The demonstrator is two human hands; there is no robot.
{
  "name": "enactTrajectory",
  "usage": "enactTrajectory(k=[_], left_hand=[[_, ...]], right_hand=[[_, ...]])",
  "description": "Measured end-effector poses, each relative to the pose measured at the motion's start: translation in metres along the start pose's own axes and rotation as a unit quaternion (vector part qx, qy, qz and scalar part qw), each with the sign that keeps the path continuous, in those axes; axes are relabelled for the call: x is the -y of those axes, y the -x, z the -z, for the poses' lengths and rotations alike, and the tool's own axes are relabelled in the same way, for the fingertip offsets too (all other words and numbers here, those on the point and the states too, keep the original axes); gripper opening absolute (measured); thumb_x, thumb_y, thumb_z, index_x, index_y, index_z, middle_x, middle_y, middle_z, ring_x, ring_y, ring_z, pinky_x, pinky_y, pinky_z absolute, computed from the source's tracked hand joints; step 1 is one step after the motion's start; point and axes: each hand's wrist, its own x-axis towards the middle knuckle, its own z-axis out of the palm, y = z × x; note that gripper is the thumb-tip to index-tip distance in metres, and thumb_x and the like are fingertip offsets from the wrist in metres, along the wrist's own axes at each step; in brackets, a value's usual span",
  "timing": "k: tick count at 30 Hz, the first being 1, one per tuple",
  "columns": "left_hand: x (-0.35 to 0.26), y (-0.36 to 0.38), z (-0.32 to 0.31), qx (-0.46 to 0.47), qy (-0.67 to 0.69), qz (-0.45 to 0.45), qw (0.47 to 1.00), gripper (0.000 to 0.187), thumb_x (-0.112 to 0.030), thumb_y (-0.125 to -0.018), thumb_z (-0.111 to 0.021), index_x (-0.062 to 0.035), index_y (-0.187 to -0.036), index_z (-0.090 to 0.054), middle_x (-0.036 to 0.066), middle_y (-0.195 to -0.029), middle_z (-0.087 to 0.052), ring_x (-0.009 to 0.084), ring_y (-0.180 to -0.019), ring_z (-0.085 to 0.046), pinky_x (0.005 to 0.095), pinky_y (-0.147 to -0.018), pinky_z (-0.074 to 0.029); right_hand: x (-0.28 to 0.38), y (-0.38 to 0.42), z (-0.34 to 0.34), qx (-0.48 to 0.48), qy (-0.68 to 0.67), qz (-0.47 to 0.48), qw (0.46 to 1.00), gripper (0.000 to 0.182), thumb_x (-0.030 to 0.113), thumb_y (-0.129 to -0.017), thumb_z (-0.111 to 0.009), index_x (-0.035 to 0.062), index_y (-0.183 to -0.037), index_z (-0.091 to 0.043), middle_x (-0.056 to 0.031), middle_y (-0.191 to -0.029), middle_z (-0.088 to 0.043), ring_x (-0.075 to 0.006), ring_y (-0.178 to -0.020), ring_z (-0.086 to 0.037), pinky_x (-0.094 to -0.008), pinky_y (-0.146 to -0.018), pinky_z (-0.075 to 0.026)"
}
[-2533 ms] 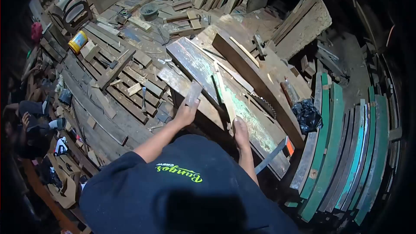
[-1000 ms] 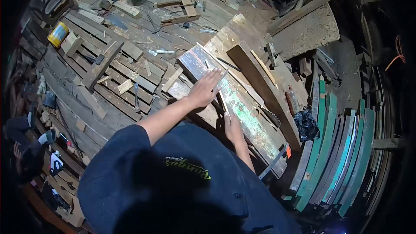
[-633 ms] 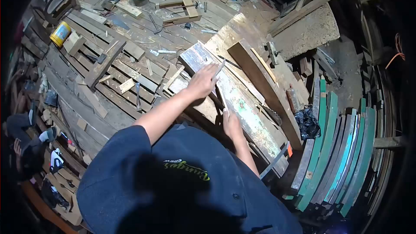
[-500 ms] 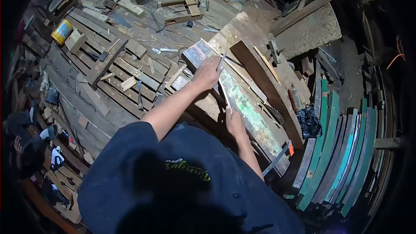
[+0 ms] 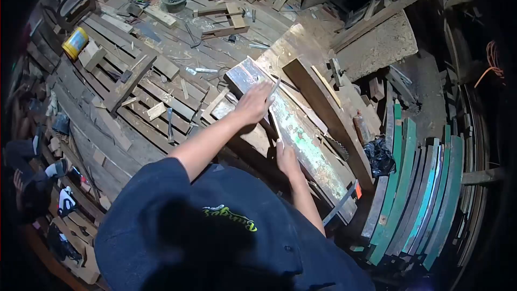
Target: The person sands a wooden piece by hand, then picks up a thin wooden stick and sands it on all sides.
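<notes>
You are having a long dark brown beam point(image 5: 326, 118) lying along the far long edge of your worktop, a long plank flecked with green and white paint point(image 5: 320, 170). A toothed metal saw blade point(image 5: 340, 150) is showing between them, and a flat grey metal bar point(image 5: 340, 205) with an orange tip is crossing the near end, close to your right forearm. Beyond that end, a crumpled black plastic bag point(image 5: 380, 157) is sitting beside curved, green-painted boards point(image 5: 396, 188).

Your left hand point(image 5: 252, 106) is gripping a thin, flat grey piece point(image 5: 274, 90) palm-down over the worktop; your right hand point(image 5: 286, 157) is grasping a narrow pale wooden strip point(image 5: 276, 128) by its near end, along the edge facing you (your left hand is hiding its far part).

Yellow-green script on your navy shirt point(image 5: 188, 231) is seemingly reading "Bungos"; the blue label on a yellow cylindrical tub point(image 5: 75, 43) is showing too small to read.

Shavings are littering the dim room's plank floor point(image 5: 121, 134), and another person point(image 5: 29, 175) is sitting at the left.
</notes>
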Motion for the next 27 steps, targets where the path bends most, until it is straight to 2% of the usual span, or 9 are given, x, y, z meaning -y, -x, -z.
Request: enactTrajectory(k=[3, 7, 11, 16, 17, 21, 24, 25, 27], left_hand=[[-0.011, -0.028, 0.014, 0.01, -0.014, 0.083, 0.996, 0.053, -0.031, -0.101, -0.039, 0.0093, -0.135, -0.043, 0.026, -0.142, -0.044, 0.039, -0.135, -0.038, 0.044, -0.115, -0.027], [-0.012, 0.003, -0.005, -0.049, -0.018, -0.014, 0.999, 0.051, -0.03, -0.099, -0.043, 0.011, -0.128, -0.049, 0.029, -0.132, -0.052, 0.0415, -0.128, -0.044, 0.0454, -0.114, -0.028], [-0.005, -0.021, 0.007, -0.031, 0.009, 0.052, 0.998, 0.049, -0.03, -0.099, -0.045, 0.0116, -0.124, -0.052, 0.029, -0.13, -0.053, 0.041, -0.127, -0.047, 0.0464, -0.111, -0.03], [-0.021, -0.006, 0.009, 0.017, -0.034, 0.005, 0.999, 0.046, -0.029, -0.099, -0.044, 0.0103, -0.121, -0.053, 0.028, -0.131, -0.053, 0.0402, -0.127, -0.046, 0.0467, -0.111, -0.031], [-0.01, -0.002, -0.005, -0.032, -0.051, -0.031, 0.998, 0.047, -0.029, -0.099, -0.044, 0.0108, -0.123, -0.052, 0.028, -0.13, -0.053, 0.0397, -0.127, -0.046, 0.0464, -0.111, -0.032], [-0.004, -0.027, 0.007, -0.029, -0.024, 0.04, 0.999, 0.048, -0.03, -0.099, -0.044, 0.0099, -0.125, -0.051, 0.027, -0.129, -0.054, 0.0389, -0.126, -0.047, 0.0453, -0.11, -0.033], [-0.004, -0.022, -0.008, -0.046, -0.103, 0.001, 0.994, 0.048, -0.029, -0.099, -0.045, 0.0097, -0.125, -0.051, 0.027, -0.129, -0.055, 0.0383, -0.127, -0.047, 0.0449, -0.11, -0.033], [-0.027, -0.016, 0.017, 0.018, -0.024, 0.037, 0.999, 0.047, -0.029, -0.099, -0.046, 0.0096, -0.124, -0.051, 0.026, -0.128, -0.055, 0.038, -0.127, -0.047, 0.045, -0.109, -0.033], [-0.01, -0.006, -0.009, -0.032, -0.062, -0.021, 0.997, 0.047, -0.029, -0.099, -0.046, 0.0097, -0.124, -0.052, 0.027, -0.129, -0.055, 0.0375, -0.127, -0.047, 0.0443, -0.111, -0.032]], right_hand=[[0.01, 0.004, 0.011, 0.009, 0.013, -0.046, 0.999, 0.05, 0.035, -0.101, -0.04, -0.0081, -0.097, -0.065, -0.0379, -0.092, -0.06, -0.0527, -0.097, -0.057, -0.0552, -0.086, -0.045], [0.002, -0.001, 0.008, -0.003, 0.04, 0.001, 0.999, 0.05, 0.034, -0.101, -0.038, -0.008, -0.096, -0.064, -0.0374, -0.095, -0.06, -0.0525, -0.099, -0.056, -0.0555, -0.086, -0.045], [0.013, 0.004, 0.009, 0.014, 0.013, -0.031, 0.999, 0.049, 0.034, -0.101, -0.038, -0.0073, -0.096, -0.064, -0.0379, -0.096, -0.059, -0.0528, -0.099, -0.056, -0.0561, -0.087, -0.044], [0.004, 0.0, 0.007, -0.003, 0.04, -0.021, 0.999, 0.047, 0.034, -0.101, -0.039, -0.0064, -0.097, -0.064, -0.037, -0.094, -0.06, -0.052, -0.098, -0.057, -0.0548, -0.086, -0.045], [0.004, 0.0, 0.006, 0.001, 0.042, -0.022, 0.999, 0.047, 0.034, -0.101, -0.039, -0.0062, -0.096, -0.064, -0.0367, -0.094, -0.06, -0.0519, -0.097, -0.057, -0.0545, -0.085, -0.045], [0.007, 0.003, 0.003, 0.011, 0.016, -0.05, 0.999, 0.049, 0.035, -0.1, -0.04, -0.0061, -0.095, -0.064, -0.0361, -0.093, -0.061, -0.0521, -0.096, -0.057, -0.0546, -0.085, -0.046], [0.002, 0.001, 0.005, 0.006, 0.063, -0.034, 0.997, 0.048, 0.035, -0.1, -0.04, -0.006, -0.095, -0.065, -0.0363, -0.092, -0.061, -0.0523, -0.095, -0.058, -0.0549, -0.084, -0.046], [-0.005, -0.002, 0.002, 0.005, 0.045, -0.019, 0.999, 0.048, 0.034, -0.1, -0.04, -0.0059, -0.095, -0.066, -0.0361, -0.092, -0.061, -0.0524, -0.094, -0.058, -0.0554, -0.083, -0.046], [0.002, 0.0, 0.001, -0.007, 0.029, -0.01, 1.0, 0.048, 0.034, -0.1, -0.04, -0.0075, -0.095, -0.064, -0.0361, -0.092, -0.061, -0.0525, -0.096, -0.057, -0.0551, -0.085, -0.046]])
